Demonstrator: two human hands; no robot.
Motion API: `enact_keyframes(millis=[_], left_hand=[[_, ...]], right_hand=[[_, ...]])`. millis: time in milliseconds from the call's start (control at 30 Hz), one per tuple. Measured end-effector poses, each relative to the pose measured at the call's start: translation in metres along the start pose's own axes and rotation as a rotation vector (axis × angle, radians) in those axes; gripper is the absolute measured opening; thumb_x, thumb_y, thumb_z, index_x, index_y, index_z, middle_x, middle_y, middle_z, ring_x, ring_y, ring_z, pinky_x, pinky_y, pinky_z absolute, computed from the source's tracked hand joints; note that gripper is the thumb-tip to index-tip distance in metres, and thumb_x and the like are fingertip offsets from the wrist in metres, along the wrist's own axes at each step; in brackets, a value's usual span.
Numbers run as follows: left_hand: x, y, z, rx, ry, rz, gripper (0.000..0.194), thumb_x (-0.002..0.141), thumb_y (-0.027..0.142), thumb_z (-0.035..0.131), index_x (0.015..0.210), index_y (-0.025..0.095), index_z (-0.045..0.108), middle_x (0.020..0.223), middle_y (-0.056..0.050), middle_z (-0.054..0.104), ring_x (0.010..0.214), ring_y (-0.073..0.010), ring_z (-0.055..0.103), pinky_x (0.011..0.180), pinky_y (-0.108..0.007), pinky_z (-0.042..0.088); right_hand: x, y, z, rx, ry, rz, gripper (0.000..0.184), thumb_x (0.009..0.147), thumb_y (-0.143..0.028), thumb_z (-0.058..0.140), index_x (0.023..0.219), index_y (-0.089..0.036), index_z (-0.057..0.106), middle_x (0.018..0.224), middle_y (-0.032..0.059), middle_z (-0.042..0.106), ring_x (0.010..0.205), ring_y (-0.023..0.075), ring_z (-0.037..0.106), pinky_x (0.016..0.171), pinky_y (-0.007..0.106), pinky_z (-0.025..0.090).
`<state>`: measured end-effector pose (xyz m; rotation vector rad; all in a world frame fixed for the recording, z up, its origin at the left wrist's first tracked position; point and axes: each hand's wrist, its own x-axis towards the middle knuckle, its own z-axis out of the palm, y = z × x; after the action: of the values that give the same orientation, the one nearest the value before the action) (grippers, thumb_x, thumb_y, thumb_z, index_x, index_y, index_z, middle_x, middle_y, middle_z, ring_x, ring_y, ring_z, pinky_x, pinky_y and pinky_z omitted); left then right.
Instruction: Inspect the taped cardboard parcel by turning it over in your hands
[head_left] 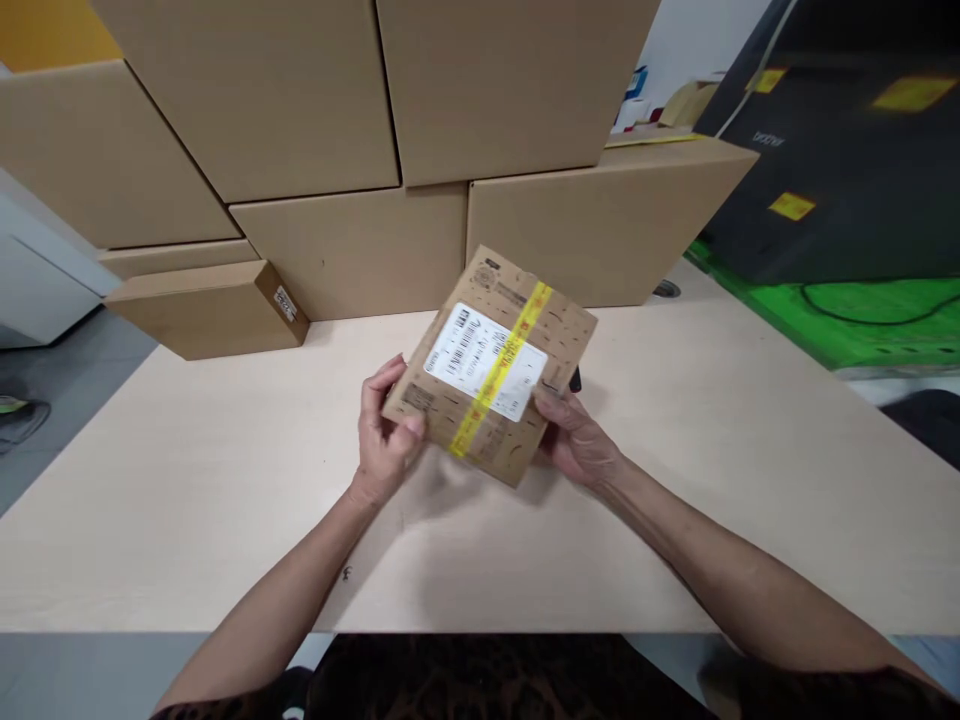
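Held above the table in both hands is a small cardboard box (431, 425), tilted so its top faces me. A white printed label (457, 345) lies on that face, and yellow tape (486, 396) runs across it. My left hand (386, 430) grips the lower left corner, thumb on the near edge. On the right side, my right hand (577, 440) has its thumb pressed on the top near the label, with the other fingers partly hidden beneath. A small black object (575, 381) pokes out beside that hand; its kind is hidden.
Large brown cartons (525, 90) are stacked along the table's back edge. A flatter carton (217, 310) with a small label stands at the back left. The pale table (262, 480) spans the view. A dark panel (825, 180) with yellow stickers stands beyond a green surface (847, 320) at right.
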<state>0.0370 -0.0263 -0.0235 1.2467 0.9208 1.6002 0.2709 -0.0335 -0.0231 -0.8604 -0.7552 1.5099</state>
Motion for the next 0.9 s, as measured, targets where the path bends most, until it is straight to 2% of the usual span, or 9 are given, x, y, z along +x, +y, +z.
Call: enact_keyframes(millis=[100,233,367,467,533,633,733,800,900], left_hand=[[-0.008,0.000,0.000,0.046,-0.135,-0.028,0.064,0.076,0.047,0.090,0.131,0.031,0.064,0.160,-0.009,0.055,0.156,-0.0367,0.045,0.127,-0.054,0.040],[-0.004,0.006,-0.003,-0.054,-0.283,-0.323,0.082,0.075,0.048,0.091,0.148,0.034,0.055,0.157,-0.010,0.059,0.153,-0.0412,0.049,0.127,-0.060,0.042],[0.002,0.014,-0.003,-0.125,-0.298,-0.524,0.096,0.072,0.048,0.093,0.155,0.034,0.050,0.164,-0.012,0.055,0.159,-0.0432,0.043,0.132,-0.063,0.034],[0.001,0.015,-0.001,-0.118,-0.226,-0.505,0.100,0.069,0.050,0.095,0.157,0.032,0.050,0.164,-0.013,0.055,0.161,-0.0418,0.041,0.135,-0.061,0.030],[0.001,0.016,0.001,-0.127,-0.153,-0.466,0.103,0.068,0.051,0.095,0.158,0.032,0.049,0.158,-0.013,0.060,0.157,-0.0425,0.047,0.133,-0.061,0.035],[0.001,0.017,0.004,-0.162,-0.066,-0.394,0.099,0.070,0.051,0.094,0.158,0.033,0.050,0.156,-0.012,0.062,0.153,-0.0433,0.052,0.126,-0.060,0.046],[0.001,0.020,0.007,-0.186,0.000,-0.312,0.094,0.075,0.052,0.091,0.158,0.036,0.049,0.165,-0.009,0.056,0.155,-0.0423,0.050,0.122,-0.056,0.051],[0.001,0.020,0.008,-0.186,-0.004,-0.282,0.092,0.078,0.053,0.089,0.159,0.036,0.048,0.167,-0.009,0.054,0.158,-0.0417,0.047,0.123,-0.056,0.051],[0.002,0.012,0.004,-0.155,-0.161,-0.225,0.092,0.084,0.065,0.082,0.162,0.034,0.046,0.171,-0.010,0.050,0.165,-0.0422,0.036,0.130,-0.058,0.043]], right_hand=[[0.002,-0.007,0.000,-0.007,0.033,-0.030,0.086,0.061,-0.041,0.097,0.142,-0.035,0.065,0.118,0.0042,0.086,0.122,0.0407,0.076,0.110,0.066,0.059],[0.001,-0.020,-0.002,-0.059,-0.027,-0.053,0.080,0.062,-0.036,0.097,0.136,-0.034,0.067,0.121,0.0037,0.085,0.120,0.0402,0.078,0.107,0.068,0.061],[-0.003,-0.024,-0.002,-0.148,-0.105,-0.057,0.059,0.063,-0.036,0.097,0.116,-0.030,0.072,0.126,0.0044,0.084,0.123,0.0388,0.077,0.110,0.066,0.061],[-0.004,-0.020,-0.003,-0.159,-0.105,-0.091,0.060,0.065,-0.039,0.097,0.119,-0.032,0.072,0.129,0.0045,0.083,0.125,0.0385,0.075,0.111,0.066,0.059],[-0.005,-0.014,-0.006,-0.160,-0.110,-0.108,0.065,0.068,-0.042,0.097,0.126,-0.034,0.070,0.132,0.0039,0.081,0.127,0.0374,0.075,0.113,0.066,0.058],[-0.006,-0.002,-0.009,-0.166,-0.209,-0.086,0.067,0.071,-0.042,0.096,0.132,-0.036,0.068,0.137,0.0030,0.079,0.129,0.0349,0.074,0.114,0.064,0.058],[-0.007,0.008,-0.009,-0.163,-0.307,-0.051,0.063,0.075,-0.037,0.094,0.133,-0.038,0.068,0.141,0.0016,0.078,0.132,0.0323,0.072,0.114,0.062,0.058],[-0.008,0.010,-0.007,-0.163,-0.303,-0.044,0.057,0.076,-0.037,0.094,0.128,-0.037,0.071,0.140,0.0015,0.078,0.132,0.0320,0.072,0.115,0.062,0.057],[-0.006,0.007,-0.005,-0.123,-0.217,-0.074,0.054,0.072,-0.043,0.095,0.123,-0.035,0.076,0.133,0.0014,0.080,0.130,0.0329,0.072,0.118,0.060,0.054]])
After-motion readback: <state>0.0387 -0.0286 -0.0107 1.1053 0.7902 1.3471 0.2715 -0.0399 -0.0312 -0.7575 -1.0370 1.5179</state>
